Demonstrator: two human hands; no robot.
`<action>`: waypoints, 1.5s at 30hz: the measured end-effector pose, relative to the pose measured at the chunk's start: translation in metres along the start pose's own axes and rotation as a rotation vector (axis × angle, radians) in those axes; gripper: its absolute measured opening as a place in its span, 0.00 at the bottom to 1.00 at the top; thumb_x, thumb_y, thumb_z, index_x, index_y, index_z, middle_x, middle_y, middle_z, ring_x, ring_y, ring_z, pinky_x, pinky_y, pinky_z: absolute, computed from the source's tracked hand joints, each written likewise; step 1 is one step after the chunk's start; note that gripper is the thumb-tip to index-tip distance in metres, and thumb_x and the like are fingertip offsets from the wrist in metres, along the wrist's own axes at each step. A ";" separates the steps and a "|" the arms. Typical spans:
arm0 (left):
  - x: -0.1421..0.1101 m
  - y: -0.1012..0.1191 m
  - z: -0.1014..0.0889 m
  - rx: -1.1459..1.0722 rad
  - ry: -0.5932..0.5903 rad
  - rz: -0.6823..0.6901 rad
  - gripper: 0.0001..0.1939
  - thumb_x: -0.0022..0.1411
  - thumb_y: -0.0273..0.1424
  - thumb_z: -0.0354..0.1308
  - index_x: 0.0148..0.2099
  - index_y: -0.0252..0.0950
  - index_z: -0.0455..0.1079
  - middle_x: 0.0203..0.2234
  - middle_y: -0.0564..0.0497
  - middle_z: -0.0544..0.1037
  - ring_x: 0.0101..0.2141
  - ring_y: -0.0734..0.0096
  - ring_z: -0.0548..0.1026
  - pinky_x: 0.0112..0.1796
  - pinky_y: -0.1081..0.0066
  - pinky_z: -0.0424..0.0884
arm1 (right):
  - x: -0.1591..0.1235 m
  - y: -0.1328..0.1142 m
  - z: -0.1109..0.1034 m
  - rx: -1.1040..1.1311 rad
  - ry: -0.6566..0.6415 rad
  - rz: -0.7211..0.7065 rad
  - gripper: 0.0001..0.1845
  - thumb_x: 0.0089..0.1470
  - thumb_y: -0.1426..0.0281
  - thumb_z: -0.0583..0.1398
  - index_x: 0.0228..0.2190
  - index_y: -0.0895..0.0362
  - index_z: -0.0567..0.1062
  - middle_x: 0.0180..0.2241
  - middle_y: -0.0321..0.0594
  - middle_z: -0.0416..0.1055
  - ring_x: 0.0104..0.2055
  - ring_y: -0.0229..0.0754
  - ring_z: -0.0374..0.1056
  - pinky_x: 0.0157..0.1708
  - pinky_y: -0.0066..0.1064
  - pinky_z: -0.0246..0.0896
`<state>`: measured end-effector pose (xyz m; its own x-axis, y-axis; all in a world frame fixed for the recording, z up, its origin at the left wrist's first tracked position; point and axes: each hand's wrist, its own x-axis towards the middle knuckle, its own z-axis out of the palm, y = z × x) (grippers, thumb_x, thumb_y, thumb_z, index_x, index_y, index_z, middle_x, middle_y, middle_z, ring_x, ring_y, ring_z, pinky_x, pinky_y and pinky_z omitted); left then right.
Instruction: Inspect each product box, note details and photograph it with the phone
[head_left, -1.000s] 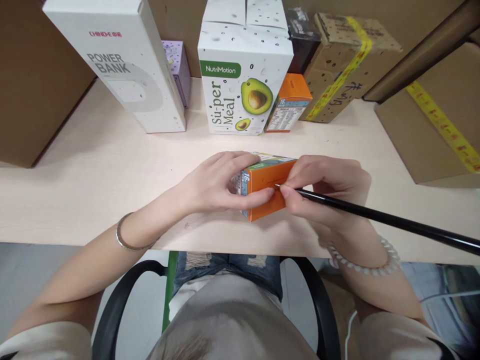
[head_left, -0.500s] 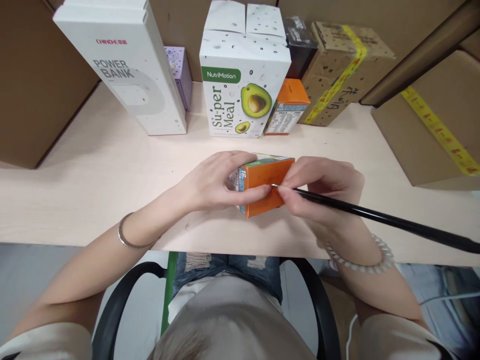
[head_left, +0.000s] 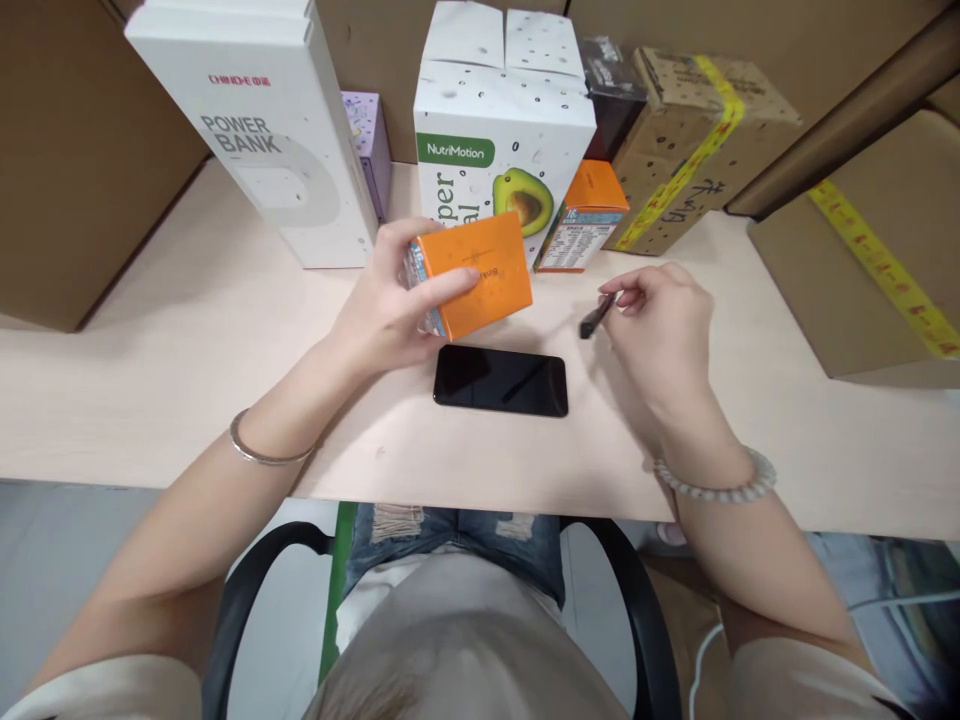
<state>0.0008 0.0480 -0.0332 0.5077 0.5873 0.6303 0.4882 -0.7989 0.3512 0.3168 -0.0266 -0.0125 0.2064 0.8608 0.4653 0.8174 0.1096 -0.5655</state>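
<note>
My left hand (head_left: 394,305) is closed round a small orange box (head_left: 487,285) with a blue and white end. It is tilted and raised above the table, with my thumb across its orange face. My right hand (head_left: 660,335), to the right of the box and apart from it, pinches a slim black pen (head_left: 596,317) between thumb and fingertips. Only a short dark end of the pen shows. Below the box, a black smartphone (head_left: 501,380) lies flat on the table, its screen dark.
Along the back of the table (head_left: 187,400) stand a white power bank box (head_left: 262,180), a purple box (head_left: 370,150), a white avocado-print box (head_left: 502,110), another orange box (head_left: 585,215), a dark box (head_left: 615,100) and a taped brown carton (head_left: 697,150). Larger cartons (head_left: 862,270) flank both sides.
The orange box has risen and moved away from me, uncovering the phone. My right hand has drawn off the box, moving right and slightly away, and the pen now points differently.
</note>
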 end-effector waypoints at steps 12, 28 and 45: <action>-0.007 -0.005 0.005 0.025 -0.020 0.056 0.34 0.63 0.47 0.74 0.66 0.53 0.65 0.65 0.39 0.62 0.70 0.37 0.66 0.65 0.34 0.71 | -0.017 -0.015 0.003 -0.435 -0.466 -0.070 0.18 0.58 0.75 0.58 0.41 0.57 0.89 0.40 0.53 0.82 0.35 0.53 0.78 0.35 0.45 0.70; -0.003 -0.004 0.007 -0.007 -0.033 -0.020 0.34 0.60 0.52 0.75 0.62 0.52 0.67 0.67 0.37 0.63 0.71 0.34 0.64 0.67 0.31 0.66 | -0.031 -0.047 -0.008 -0.269 -0.901 -0.323 0.38 0.51 0.57 0.73 0.60 0.59 0.78 0.58 0.57 0.77 0.61 0.68 0.74 0.63 0.59 0.70; -0.007 -0.011 0.014 0.016 -0.002 0.074 0.34 0.62 0.43 0.74 0.66 0.51 0.65 0.68 0.38 0.64 0.69 0.39 0.68 0.65 0.38 0.72 | -0.024 -0.041 -0.030 0.513 -0.532 -0.297 0.41 0.40 0.62 0.76 0.55 0.48 0.69 0.55 0.44 0.77 0.56 0.54 0.77 0.55 0.45 0.76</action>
<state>0.0019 0.0544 -0.0504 0.5439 0.5273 0.6528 0.4611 -0.8378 0.2925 0.2945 -0.0671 0.0196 -0.3715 0.8675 0.3309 0.4217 0.4752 -0.7723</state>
